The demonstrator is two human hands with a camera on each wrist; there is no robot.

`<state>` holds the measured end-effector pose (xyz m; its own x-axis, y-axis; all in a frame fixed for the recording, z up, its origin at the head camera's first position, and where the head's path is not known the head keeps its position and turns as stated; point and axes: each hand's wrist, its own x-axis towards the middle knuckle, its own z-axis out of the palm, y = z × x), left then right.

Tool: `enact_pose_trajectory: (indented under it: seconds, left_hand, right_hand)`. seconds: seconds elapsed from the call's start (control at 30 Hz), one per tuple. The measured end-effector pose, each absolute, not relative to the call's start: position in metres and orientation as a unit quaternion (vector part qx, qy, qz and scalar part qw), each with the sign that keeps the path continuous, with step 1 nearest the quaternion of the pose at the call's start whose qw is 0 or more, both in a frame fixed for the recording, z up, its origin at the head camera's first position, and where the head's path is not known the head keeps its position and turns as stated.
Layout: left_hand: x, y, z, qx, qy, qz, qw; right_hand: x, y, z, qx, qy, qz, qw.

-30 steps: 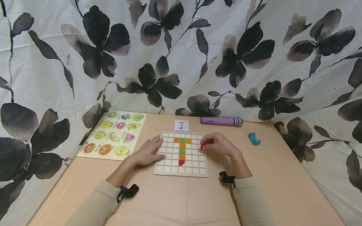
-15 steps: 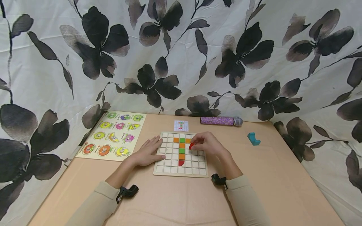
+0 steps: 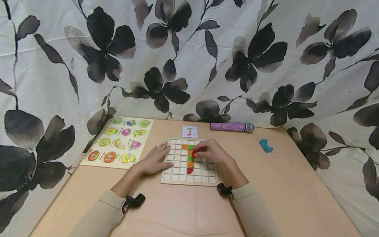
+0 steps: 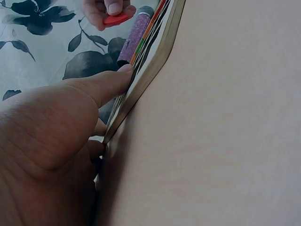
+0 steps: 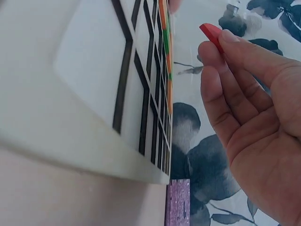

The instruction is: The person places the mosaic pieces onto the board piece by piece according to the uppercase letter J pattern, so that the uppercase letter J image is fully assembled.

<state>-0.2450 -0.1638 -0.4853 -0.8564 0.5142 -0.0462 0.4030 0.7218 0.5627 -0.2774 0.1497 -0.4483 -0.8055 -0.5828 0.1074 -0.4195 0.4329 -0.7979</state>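
My right hand (image 3: 211,151) pinches a small red piece (image 5: 212,34) between thumb and fingers, held above the board in the right wrist view. The wooden grid board (image 3: 189,183) lies flat on the table in front of me. A column of orange and green square tiles runs down its middle, ending in a red tile (image 3: 189,171) with one rounded corner. An orange tile (image 3: 185,146) sits left of the column's top; my right hand covers the cells to its right. My left hand (image 3: 155,159) rests on the board's left edge, thumb on the rim (image 4: 155,61), fingers extended.
A small pattern card (image 3: 189,131) lies behind the board. Beyond it to the right is a glittery purple microphone (image 3: 228,127). A fruit sticker sheet (image 3: 118,141) lies at the left, and a teal curved block (image 3: 265,145) at the right. A floral cloth hangs behind.
My right hand has moved left with the red piece, from the board's right edge to over the tile column. My left hand has stayed in place.
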Motion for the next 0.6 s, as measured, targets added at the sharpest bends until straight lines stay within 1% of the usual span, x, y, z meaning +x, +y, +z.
enact_pose_trajectory:
  seconds: [0.13,0.37,0.47,0.6]
  left_hand:
    - [-0.245,-0.164,-0.486,0.248,0.922,0.279,0.099]
    - [-0.245,-0.164,-0.484,0.247,0.921,0.284,0.101]
    - [-0.245,-0.164,-0.484,0.248,0.921,0.283,0.1]
    - [-0.245,-0.163,-0.484,0.246,0.921,0.282,0.106]
  right_hand:
    - [-0.277,0.144,-0.449,-0.312,0.834,-0.447,0.088]
    - [-0.273,0.136,-0.446,-0.318,0.839,-0.436,0.064]
    - [-0.272,0.132,-0.445,-0.32,0.841,-0.431,0.065]
    - [-0.271,0.128,-0.446,-0.316,0.844,-0.427,0.082]
